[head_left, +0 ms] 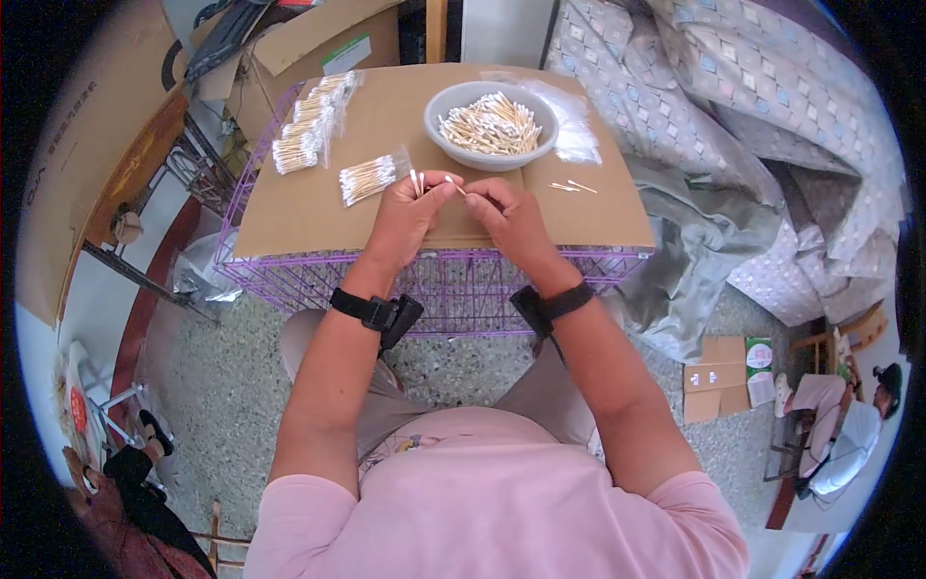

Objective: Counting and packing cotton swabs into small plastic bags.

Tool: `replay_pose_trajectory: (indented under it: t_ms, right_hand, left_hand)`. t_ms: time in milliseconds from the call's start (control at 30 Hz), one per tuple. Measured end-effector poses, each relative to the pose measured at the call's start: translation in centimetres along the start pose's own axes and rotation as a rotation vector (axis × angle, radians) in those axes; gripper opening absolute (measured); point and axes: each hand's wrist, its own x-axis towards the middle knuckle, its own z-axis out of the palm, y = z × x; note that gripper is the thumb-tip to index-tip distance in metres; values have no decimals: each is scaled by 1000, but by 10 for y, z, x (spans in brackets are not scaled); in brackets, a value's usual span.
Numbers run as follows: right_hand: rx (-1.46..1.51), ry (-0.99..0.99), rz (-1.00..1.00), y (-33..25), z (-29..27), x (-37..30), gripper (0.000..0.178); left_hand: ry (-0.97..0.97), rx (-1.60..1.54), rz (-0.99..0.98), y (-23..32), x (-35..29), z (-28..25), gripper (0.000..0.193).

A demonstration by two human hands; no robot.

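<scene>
My left hand (410, 214) is closed around a few cotton swabs (417, 181), their white tips sticking up past the fingers. Close beside it, my right hand (503, 217) pinches one cotton swab (455, 185) that slants between both hands. Just beyond the left hand lies a clear bag of cotton swabs (367, 180). A grey bowl (436, 138) heaped with loose cotton swabs (492, 124) stands behind the hands. Several filled bags (311, 125) overlap in a row at the far left. To the right, a few loose swabs (564, 187) lie on the cardboard.
A cardboard sheet (309, 222) tops a purple wire cage (434, 280) as the work surface. Flat clear bags (576, 135) lie right of the bowl. Covered, patterned bulk (752, 106) crowds the right side, open cartons (309, 58) the back left. Two other people sit at the lower corners.
</scene>
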Motion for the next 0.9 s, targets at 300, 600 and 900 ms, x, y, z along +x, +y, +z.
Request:
replay_pose_trajectory:
  t_ms: [300,600,900]
  right_hand:
    - [74,-33,157,4,-2,0,12]
    - [22,7,98,3,1,-2,14]
    - [-3,40,107,1,2,-2,10]
  left_hand:
    - [-3,96,-28,8,0,4,15]
    - [15,-12,-6,4,1,-3,15]
    - [-122,-38,-6,4,1,-3,21]
